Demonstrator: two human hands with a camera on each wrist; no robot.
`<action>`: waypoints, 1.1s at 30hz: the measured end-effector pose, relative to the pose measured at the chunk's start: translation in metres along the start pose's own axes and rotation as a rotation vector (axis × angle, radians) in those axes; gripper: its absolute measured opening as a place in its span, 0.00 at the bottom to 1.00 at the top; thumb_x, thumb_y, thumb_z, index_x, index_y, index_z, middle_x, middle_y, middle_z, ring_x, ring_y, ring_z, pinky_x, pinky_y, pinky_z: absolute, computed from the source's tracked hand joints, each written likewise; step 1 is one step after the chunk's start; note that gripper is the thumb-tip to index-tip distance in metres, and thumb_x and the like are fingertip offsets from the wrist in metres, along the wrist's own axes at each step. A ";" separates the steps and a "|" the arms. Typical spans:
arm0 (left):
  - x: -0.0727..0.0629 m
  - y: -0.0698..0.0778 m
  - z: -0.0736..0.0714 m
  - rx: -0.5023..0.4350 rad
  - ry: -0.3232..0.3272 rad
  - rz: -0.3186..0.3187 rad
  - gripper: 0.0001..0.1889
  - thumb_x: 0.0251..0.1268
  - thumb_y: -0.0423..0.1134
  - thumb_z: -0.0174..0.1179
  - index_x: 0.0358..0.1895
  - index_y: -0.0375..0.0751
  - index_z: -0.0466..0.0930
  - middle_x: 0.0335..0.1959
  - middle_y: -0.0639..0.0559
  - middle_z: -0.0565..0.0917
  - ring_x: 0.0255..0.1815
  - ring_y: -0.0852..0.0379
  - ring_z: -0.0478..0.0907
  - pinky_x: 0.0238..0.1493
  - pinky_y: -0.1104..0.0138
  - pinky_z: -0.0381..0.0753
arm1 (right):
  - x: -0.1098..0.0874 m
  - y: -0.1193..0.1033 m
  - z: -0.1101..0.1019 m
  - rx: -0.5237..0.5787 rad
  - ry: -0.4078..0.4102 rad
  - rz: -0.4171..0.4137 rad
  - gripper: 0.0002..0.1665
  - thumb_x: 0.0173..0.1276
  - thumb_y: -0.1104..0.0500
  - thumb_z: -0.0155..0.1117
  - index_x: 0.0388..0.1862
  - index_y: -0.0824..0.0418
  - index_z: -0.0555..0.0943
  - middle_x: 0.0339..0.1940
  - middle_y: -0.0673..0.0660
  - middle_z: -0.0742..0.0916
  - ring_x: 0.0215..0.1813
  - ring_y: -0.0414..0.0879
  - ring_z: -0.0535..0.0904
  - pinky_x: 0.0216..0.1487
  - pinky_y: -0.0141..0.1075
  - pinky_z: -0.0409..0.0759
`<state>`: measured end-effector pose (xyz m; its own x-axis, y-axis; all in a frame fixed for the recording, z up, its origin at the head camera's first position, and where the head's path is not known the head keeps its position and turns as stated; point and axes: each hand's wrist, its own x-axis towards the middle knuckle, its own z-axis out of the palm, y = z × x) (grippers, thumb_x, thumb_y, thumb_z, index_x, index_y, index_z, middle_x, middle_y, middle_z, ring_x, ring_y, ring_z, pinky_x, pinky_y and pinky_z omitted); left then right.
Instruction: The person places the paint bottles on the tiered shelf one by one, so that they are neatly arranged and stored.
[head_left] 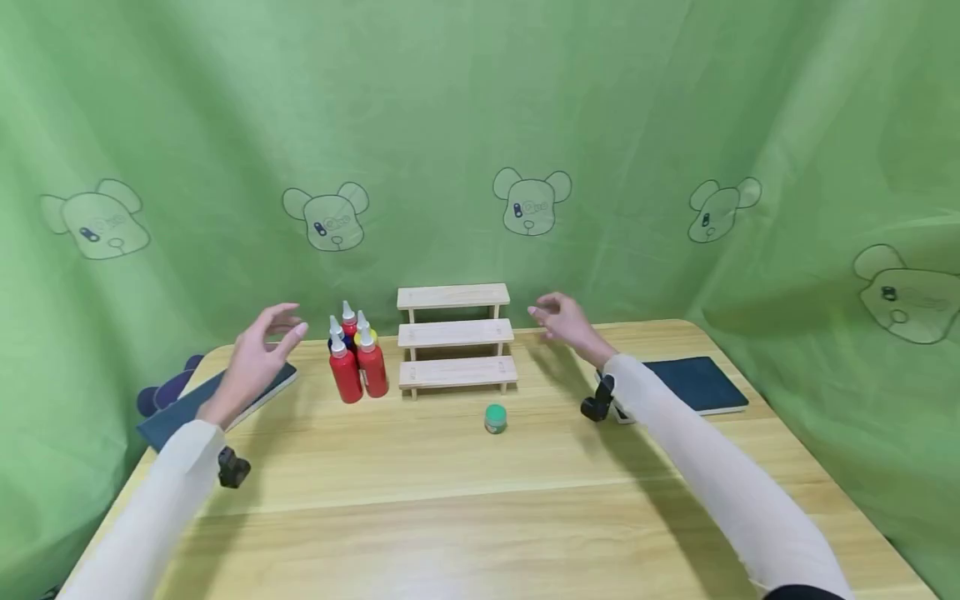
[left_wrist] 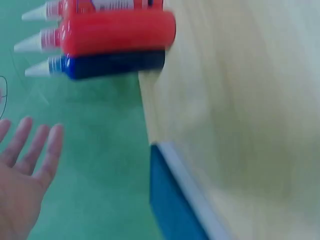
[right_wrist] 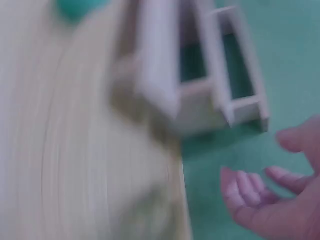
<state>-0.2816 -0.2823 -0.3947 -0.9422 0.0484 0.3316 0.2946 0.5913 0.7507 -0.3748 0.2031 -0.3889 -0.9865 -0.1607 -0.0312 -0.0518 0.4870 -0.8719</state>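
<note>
My left hand (head_left: 257, 358) hovers above a dark blue book at the left, its fingers loosely bent and holding nothing. To its right stand several squeeze bottles with pointed white nozzles, among them a red bottle (head_left: 346, 375) in front and a blue bottle (left_wrist: 115, 63) seen in the left wrist view. My right hand (head_left: 566, 321) is in the air just right of a three-tier wooden shelf (head_left: 457, 372), apart from it, with nothing in its loosely curled fingers. A small jar (head_left: 495, 419) with a green lid sits in front of the shelf.
The dark blue book (head_left: 180, 414) lies at the table's left edge, beside a purple object (head_left: 172, 389). Another dark blue book (head_left: 697, 383) lies under the right forearm. A green curtain (head_left: 435, 125) with bear drawings hangs behind the wooden table (head_left: 420, 508).
</note>
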 end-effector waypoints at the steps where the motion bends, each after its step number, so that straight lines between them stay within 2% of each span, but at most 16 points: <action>1: -0.002 0.000 0.004 -0.022 0.015 -0.002 0.30 0.82 0.51 0.55 0.78 0.40 0.64 0.68 0.35 0.78 0.68 0.38 0.75 0.68 0.48 0.79 | 0.000 -0.001 -0.001 0.099 -0.032 0.052 0.32 0.83 0.59 0.55 0.76 0.75 0.62 0.74 0.75 0.71 0.70 0.66 0.73 0.74 0.52 0.76; 3: -0.004 0.001 0.013 -0.058 0.033 -0.005 0.30 0.81 0.52 0.57 0.77 0.41 0.66 0.67 0.37 0.78 0.68 0.41 0.75 0.65 0.57 0.80 | 0.001 -0.001 -0.002 0.306 -0.091 0.164 0.30 0.82 0.64 0.53 0.76 0.76 0.61 0.74 0.75 0.70 0.68 0.63 0.75 0.74 0.49 0.76; 5: -0.006 0.003 0.021 -0.076 0.026 -0.003 0.30 0.80 0.52 0.59 0.76 0.41 0.67 0.66 0.39 0.79 0.67 0.43 0.76 0.61 0.66 0.79 | 0.003 0.001 -0.004 0.455 -0.129 0.251 0.27 0.82 0.67 0.51 0.75 0.76 0.63 0.76 0.75 0.68 0.65 0.58 0.77 0.77 0.46 0.73; 7: -0.008 0.006 0.027 -0.092 0.014 0.001 0.31 0.79 0.52 0.61 0.75 0.41 0.67 0.66 0.39 0.79 0.66 0.43 0.77 0.58 0.70 0.79 | 0.005 0.004 -0.003 0.541 -0.157 0.302 0.25 0.82 0.69 0.49 0.74 0.75 0.65 0.75 0.74 0.69 0.62 0.55 0.79 0.78 0.46 0.71; 9: -0.011 0.008 0.031 -0.099 0.004 -0.005 0.30 0.78 0.51 0.62 0.74 0.40 0.68 0.67 0.39 0.79 0.66 0.42 0.77 0.56 0.72 0.78 | 0.008 0.006 -0.001 0.601 -0.180 0.340 0.24 0.82 0.71 0.50 0.73 0.75 0.66 0.70 0.73 0.75 0.56 0.52 0.82 0.78 0.45 0.70; 12: -0.014 0.008 0.034 -0.097 -0.005 -0.027 0.28 0.77 0.49 0.63 0.71 0.37 0.69 0.67 0.39 0.78 0.65 0.42 0.78 0.55 0.74 0.78 | 0.012 0.009 0.007 0.634 -0.211 0.368 0.25 0.81 0.72 0.51 0.74 0.76 0.66 0.57 0.69 0.83 0.49 0.49 0.85 0.75 0.43 0.75; 14: -0.017 0.006 0.036 -0.089 -0.013 -0.046 0.28 0.76 0.48 0.64 0.70 0.36 0.70 0.66 0.38 0.78 0.64 0.43 0.78 0.54 0.73 0.79 | 0.015 0.010 0.014 0.655 -0.217 0.379 0.26 0.80 0.72 0.52 0.74 0.77 0.65 0.48 0.64 0.84 0.45 0.48 0.85 0.69 0.40 0.80; 16: -0.019 0.004 0.037 -0.092 -0.022 -0.059 0.27 0.75 0.47 0.66 0.68 0.36 0.71 0.64 0.37 0.79 0.63 0.41 0.78 0.54 0.72 0.80 | 0.017 0.009 0.020 0.678 -0.218 0.389 0.24 0.80 0.72 0.53 0.72 0.76 0.69 0.43 0.62 0.84 0.43 0.48 0.85 0.63 0.37 0.85; 19: -0.021 -0.001 0.041 -0.100 -0.040 -0.065 0.27 0.73 0.42 0.67 0.68 0.34 0.72 0.63 0.35 0.80 0.63 0.38 0.78 0.55 0.68 0.82 | 0.020 0.007 0.027 0.694 -0.213 0.405 0.14 0.81 0.70 0.53 0.61 0.72 0.76 0.40 0.61 0.84 0.41 0.48 0.85 0.53 0.34 0.89; 21: -0.022 -0.004 0.044 -0.105 -0.047 -0.063 0.26 0.72 0.38 0.68 0.67 0.32 0.73 0.63 0.34 0.80 0.64 0.36 0.78 0.55 0.65 0.83 | 0.022 0.006 0.030 0.688 -0.209 0.413 0.07 0.81 0.68 0.54 0.52 0.69 0.78 0.39 0.60 0.84 0.40 0.48 0.84 0.48 0.32 0.89; 23: -0.022 -0.007 0.048 -0.105 -0.051 -0.064 0.26 0.71 0.35 0.68 0.68 0.32 0.72 0.63 0.33 0.80 0.64 0.35 0.78 0.56 0.62 0.83 | 0.023 0.006 0.032 0.676 -0.204 0.412 0.05 0.81 0.68 0.54 0.47 0.66 0.78 0.36 0.58 0.84 0.38 0.46 0.83 0.45 0.31 0.88; 26: -0.022 -0.010 0.053 -0.119 -0.052 -0.071 0.28 0.70 0.33 0.69 0.69 0.30 0.71 0.63 0.31 0.79 0.65 0.34 0.77 0.60 0.52 0.84 | 0.025 0.006 0.034 0.671 -0.190 0.410 0.03 0.80 0.68 0.57 0.43 0.66 0.78 0.31 0.55 0.84 0.34 0.45 0.83 0.42 0.30 0.88; 29: -0.022 -0.009 0.059 -0.151 -0.040 -0.098 0.31 0.69 0.32 0.69 0.71 0.29 0.67 0.64 0.29 0.78 0.66 0.33 0.76 0.66 0.43 0.80 | 0.027 0.005 0.038 0.687 -0.135 0.412 0.04 0.75 0.70 0.63 0.38 0.66 0.81 0.28 0.54 0.85 0.31 0.43 0.82 0.41 0.29 0.88; 33: -0.020 -0.008 0.066 -0.164 -0.007 -0.142 0.30 0.69 0.31 0.68 0.69 0.28 0.66 0.64 0.28 0.76 0.66 0.32 0.75 0.72 0.41 0.74 | 0.026 0.001 0.047 0.620 -0.051 0.395 0.04 0.72 0.70 0.68 0.43 0.65 0.82 0.30 0.52 0.84 0.29 0.40 0.80 0.36 0.27 0.86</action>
<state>-0.2756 -0.2347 -0.4450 -0.9771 -0.0200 0.2118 0.1800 0.4535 0.8729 -0.3937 0.1595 -0.4138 -0.9041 -0.1211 -0.4097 0.4182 -0.0551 -0.9067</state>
